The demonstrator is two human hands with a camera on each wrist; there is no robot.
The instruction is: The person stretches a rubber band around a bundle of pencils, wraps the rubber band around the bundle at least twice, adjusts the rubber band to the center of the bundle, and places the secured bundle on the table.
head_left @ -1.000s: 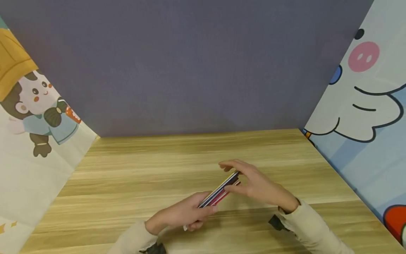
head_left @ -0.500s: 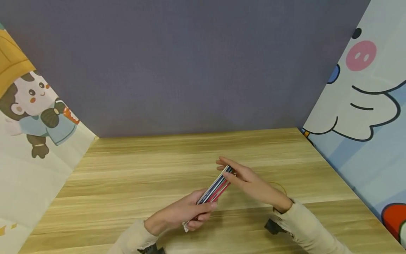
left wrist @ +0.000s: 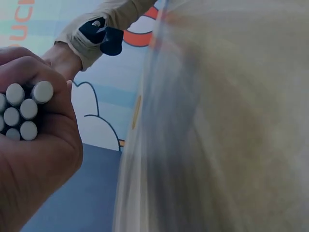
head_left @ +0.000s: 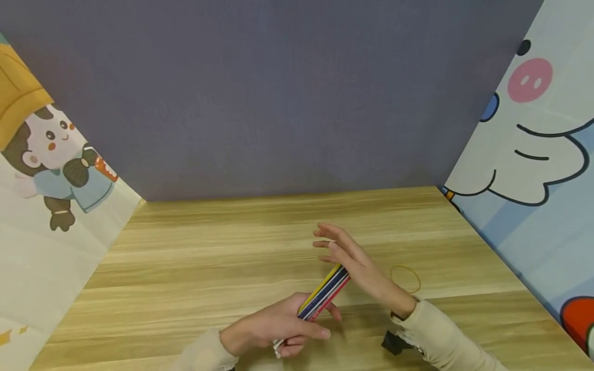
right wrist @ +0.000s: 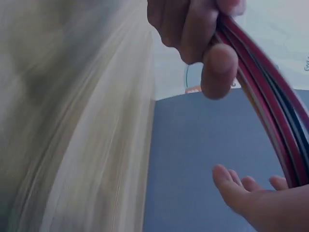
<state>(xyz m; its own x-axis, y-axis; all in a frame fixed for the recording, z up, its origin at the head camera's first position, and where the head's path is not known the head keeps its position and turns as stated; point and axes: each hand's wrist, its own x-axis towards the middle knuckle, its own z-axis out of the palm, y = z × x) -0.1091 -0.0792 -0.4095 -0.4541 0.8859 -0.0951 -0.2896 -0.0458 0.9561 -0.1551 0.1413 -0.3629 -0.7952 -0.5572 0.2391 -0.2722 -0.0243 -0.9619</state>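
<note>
A bundle of several pencils (head_left: 324, 293), yellow, dark blue and red, slants up to the right above the table. My left hand (head_left: 283, 322) grips its lower part, thumb stretched along the near side. White round pencil ends (left wrist: 28, 109) stick out of that fist in the left wrist view. My right hand (head_left: 357, 263) is at the upper end, with its palm side against or very near the pencils and its fingers loosely extended past them. The far pencil ends are hidden behind this hand. Long red and dark pencils (right wrist: 270, 92) run between both hands in the right wrist view.
A thin yellow rubber band (head_left: 405, 266) lies on the wooden table (head_left: 209, 247), right of my right wrist. A grey panel (head_left: 287, 103) rises at the table's back. Cartoon-printed sheets (head_left: 547, 165) border the sides.
My right hand has shifted left, its fingers straightening past the pencil ends. The left hand has moved slightly right and down, its thumb more extended. The rubber band has come out from behind my right wrist.
</note>
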